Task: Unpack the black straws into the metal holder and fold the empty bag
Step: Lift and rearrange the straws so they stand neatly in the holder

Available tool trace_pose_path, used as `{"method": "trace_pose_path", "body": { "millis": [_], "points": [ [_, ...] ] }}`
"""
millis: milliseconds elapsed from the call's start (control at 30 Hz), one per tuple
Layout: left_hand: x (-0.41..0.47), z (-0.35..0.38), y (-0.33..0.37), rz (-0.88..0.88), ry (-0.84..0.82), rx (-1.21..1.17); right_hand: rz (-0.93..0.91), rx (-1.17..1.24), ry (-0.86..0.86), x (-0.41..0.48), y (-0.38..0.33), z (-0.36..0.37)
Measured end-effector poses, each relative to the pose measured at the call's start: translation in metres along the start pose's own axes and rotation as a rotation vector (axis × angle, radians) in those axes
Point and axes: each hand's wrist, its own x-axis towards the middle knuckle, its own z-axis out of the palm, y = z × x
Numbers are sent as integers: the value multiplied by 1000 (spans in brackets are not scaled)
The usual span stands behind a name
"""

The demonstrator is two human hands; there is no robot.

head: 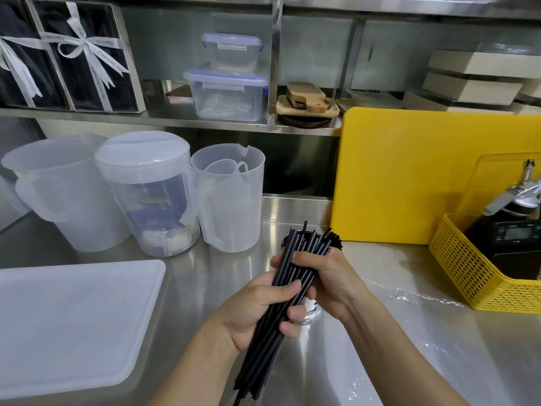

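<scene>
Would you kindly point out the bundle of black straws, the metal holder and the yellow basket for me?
black straws point(265, 341), head view, mid-length of the bundle below the left hand.
metal holder point(311, 313), head view, shiny base showing under the hands.
yellow basket point(468, 273), head view, perforated front wall.

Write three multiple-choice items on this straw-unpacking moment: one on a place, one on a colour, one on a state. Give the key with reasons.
1. Where does the perforated basket sit?
A. On the counter's right side
B. On the shelf
C. Left of the jugs

2. What colour is the upright cutting board?
A. White
B. Green
C. Yellow

3. How are the black straws held?
A. Lying loose on the counter
B. Gripped as a bundle by both hands
C. Sealed inside a lidded tub

Key: 1 A, it stands at the right edge beside the board. 2 C, its face is plainly yellow. 3 B, the left hand and right hand both close around the bundle, over the metal holder.
</scene>
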Motion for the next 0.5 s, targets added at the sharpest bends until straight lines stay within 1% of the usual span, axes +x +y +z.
{"method": "trace_pose_path", "body": {
  "millis": [167, 300, 367, 433, 500],
  "points": [
    [-1, -6, -2, 19, 6, 0, 5, -19, -33, 2, 2, -3],
    [-5, -18, 0, 22, -57, 12, -23, -84, -174, 1, -5, -10],
    [-7, -25, 1, 18, -90, 32, -43, -120, -135, 1, -16, -17],
    [-7, -30, 0, 8, -116, 36, -81, -264, -112, 3, -27, -24],
    [-6, -32, -1, 5, -130, 42, -70, -466, -155, 5, -34, -25]
  ]
}}
